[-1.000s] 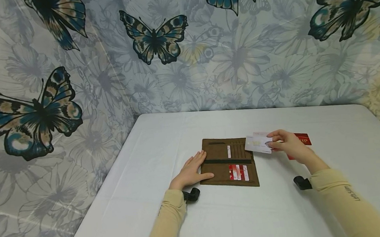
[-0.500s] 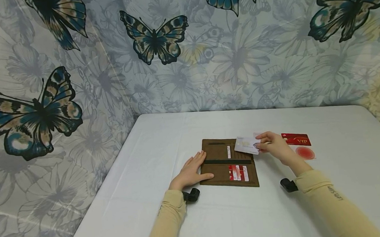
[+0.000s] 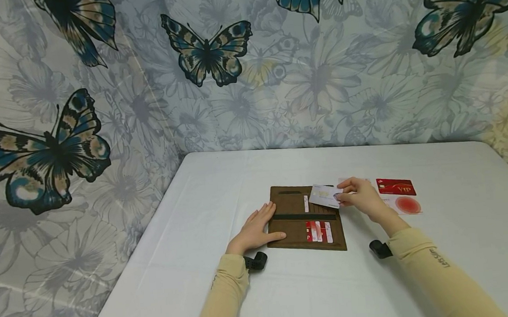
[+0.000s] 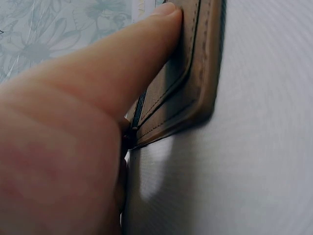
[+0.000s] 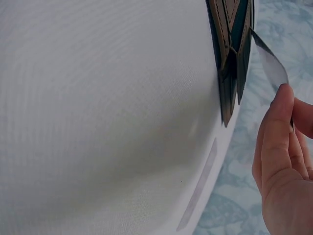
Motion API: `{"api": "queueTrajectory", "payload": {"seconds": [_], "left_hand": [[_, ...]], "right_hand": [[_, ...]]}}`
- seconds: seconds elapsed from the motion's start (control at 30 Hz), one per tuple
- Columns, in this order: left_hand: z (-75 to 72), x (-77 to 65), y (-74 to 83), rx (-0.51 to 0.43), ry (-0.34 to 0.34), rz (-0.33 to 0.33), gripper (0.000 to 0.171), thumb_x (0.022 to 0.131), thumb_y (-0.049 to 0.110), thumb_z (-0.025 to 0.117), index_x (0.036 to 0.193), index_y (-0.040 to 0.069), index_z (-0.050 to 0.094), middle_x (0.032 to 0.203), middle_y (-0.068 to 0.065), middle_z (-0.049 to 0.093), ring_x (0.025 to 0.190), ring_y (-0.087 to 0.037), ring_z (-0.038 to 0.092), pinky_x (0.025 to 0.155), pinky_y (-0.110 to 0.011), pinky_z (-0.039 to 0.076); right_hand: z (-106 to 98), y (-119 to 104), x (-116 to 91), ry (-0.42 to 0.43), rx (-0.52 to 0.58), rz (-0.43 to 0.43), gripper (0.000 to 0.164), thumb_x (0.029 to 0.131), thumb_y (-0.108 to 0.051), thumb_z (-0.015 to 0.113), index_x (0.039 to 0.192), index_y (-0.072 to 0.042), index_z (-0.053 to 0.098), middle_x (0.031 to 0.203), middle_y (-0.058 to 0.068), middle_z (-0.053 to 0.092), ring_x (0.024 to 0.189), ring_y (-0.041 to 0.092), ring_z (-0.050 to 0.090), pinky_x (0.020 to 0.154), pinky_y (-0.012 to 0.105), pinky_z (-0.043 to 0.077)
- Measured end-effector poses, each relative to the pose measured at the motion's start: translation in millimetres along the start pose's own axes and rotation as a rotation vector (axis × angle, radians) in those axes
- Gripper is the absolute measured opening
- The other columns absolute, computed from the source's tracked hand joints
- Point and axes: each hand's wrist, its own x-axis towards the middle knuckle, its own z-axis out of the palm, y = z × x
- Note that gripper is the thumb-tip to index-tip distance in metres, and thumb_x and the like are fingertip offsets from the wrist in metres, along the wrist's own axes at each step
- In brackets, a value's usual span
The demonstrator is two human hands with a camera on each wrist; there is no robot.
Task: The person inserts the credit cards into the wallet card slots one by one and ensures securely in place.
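An open brown wallet (image 3: pixel 287 236) lies on the white table, a dark band across its middle. My left hand (image 3: pixel 255 230) rests on its left edge with fingers extended; in the left wrist view the thumb (image 4: pixel 142 41) lies on the leather (image 4: pixel 208 63). Between thumb and fingers my right hand (image 3: pixel 367 200) pinches a white card (image 3: pixel 324 196) by its right end, tilted over the wallet's upper right slots. The right wrist view shows this card (image 5: pixel 270 66) raised at an angle, its far tip at the wallet (image 5: pixel 227 93). Whether the tip is inside a slot I cannot tell.
Several red and white cards (image 3: pixel 319 231) fill the lower pocket, and a white card edge (image 3: pixel 306 203) shows in an upper slot. Right of the wallet lie a red VIP card (image 3: pixel 395 187) and a card with a red circle (image 3: pixel 407 205). A pale card is mostly hidden behind my right hand.
My right hand has carried the white card leftward, from beside the wallet's right edge to over its upper slots, uncovering the red-circle card. My left hand has stayed put.
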Motion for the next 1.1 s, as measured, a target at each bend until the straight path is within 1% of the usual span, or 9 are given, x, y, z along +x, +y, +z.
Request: {"api": "queueTrajectory", "payload": {"seconds": [0.17, 0.37, 0.5, 0.6, 0.8, 0.93, 1.1], "left_hand": [[-1.7, -1.0, 1.7, -0.003, 0.0, -0.003, 0.089, 0.086, 0.052, 0.058, 0.149, 0.008, 0.014, 0.154, -0.004, 0.008, 0.139, -0.013, 0.003, 0.111, -0.034, 0.002], [-3.2, -1.9, 3.3, -0.009, 0.005, 0.004, 0.088, 0.086, 0.051, 0.059, 0.149, 0.006, 0.015, 0.154, -0.006, 0.01, 0.139, -0.016, 0.005, 0.111, -0.035, 0.004], [-3.1, -2.3, 3.3, -0.011, 0.003, 0.002, 0.088, 0.086, 0.051, 0.059, 0.149, 0.007, 0.015, 0.154, -0.005, 0.009, 0.139, -0.015, 0.005, 0.111, -0.034, 0.003], [-3.5, -2.5, 3.4, -0.009, -0.002, -0.003, 0.089, 0.086, 0.052, 0.059, 0.149, 0.008, 0.014, 0.154, -0.004, 0.008, 0.139, -0.014, 0.004, 0.111, -0.033, 0.002], [-4.2, -2.0, 2.5, -0.018, -0.001, -0.002, 0.09, 0.085, 0.053, 0.059, 0.149, 0.007, 0.014, 0.154, -0.005, 0.009, 0.139, -0.015, 0.004, 0.111, -0.034, 0.003], [-3.9, -1.6, 1.6, -0.015, -0.001, 0.0, 0.09, 0.085, 0.052, 0.059, 0.149, 0.008, 0.014, 0.154, -0.005, 0.009, 0.139, -0.015, 0.004, 0.111, -0.034, 0.002], [-3.2, -1.2, 0.7, -0.018, -0.003, 0.0, 0.089, 0.085, 0.053, 0.058, 0.149, 0.008, 0.014, 0.154, -0.004, 0.008, 0.139, -0.015, 0.004, 0.111, -0.034, 0.002]], "right_hand": [[0.7, -2.3, -1.1, 0.001, 0.002, 0.024, 0.034, 0.086, -0.002, 0.064, 0.112, 0.014, 0.048, 0.094, 0.021, 0.059, 0.07, 0.015, 0.062, 0.07, 0.034, 0.055], [1.1, -5.2, -2.9, -0.001, 0.03, 0.034, 0.033, 0.086, 0.0, 0.062, 0.112, 0.015, 0.048, 0.091, 0.019, 0.059, 0.069, 0.014, 0.062, 0.069, 0.032, 0.055], [1.6, -7.2, -4.4, -0.006, 0.037, 0.034, 0.032, 0.086, -0.001, 0.062, 0.111, 0.015, 0.048, 0.088, 0.017, 0.059, 0.068, 0.015, 0.062, 0.069, 0.032, 0.055], [1.0, -7.7, -5.3, -0.029, 0.047, 0.03, 0.032, 0.086, 0.0, 0.061, 0.11, 0.016, 0.049, 0.085, 0.016, 0.06, 0.067, 0.017, 0.063, 0.068, 0.032, 0.055], [-0.9, -7.1, -5.5, -0.101, 0.071, 0.049, 0.033, 0.086, -0.001, 0.06, 0.112, 0.017, 0.048, 0.084, 0.012, 0.061, 0.067, 0.013, 0.062, 0.068, 0.031, 0.055], [-1.5, -7.1, -4.0, -0.118, 0.055, 0.078, 0.034, 0.086, -0.001, 0.059, 0.112, 0.018, 0.05, 0.088, 0.015, 0.06, 0.067, 0.013, 0.06, 0.067, 0.028, 0.055], [-1.9, -7.1, -0.3, -0.126, -0.001, 0.116, 0.032, 0.086, 0.0, 0.059, 0.113, 0.017, 0.053, 0.094, 0.019, 0.059, 0.066, 0.014, 0.059, 0.065, 0.027, 0.054]]}}
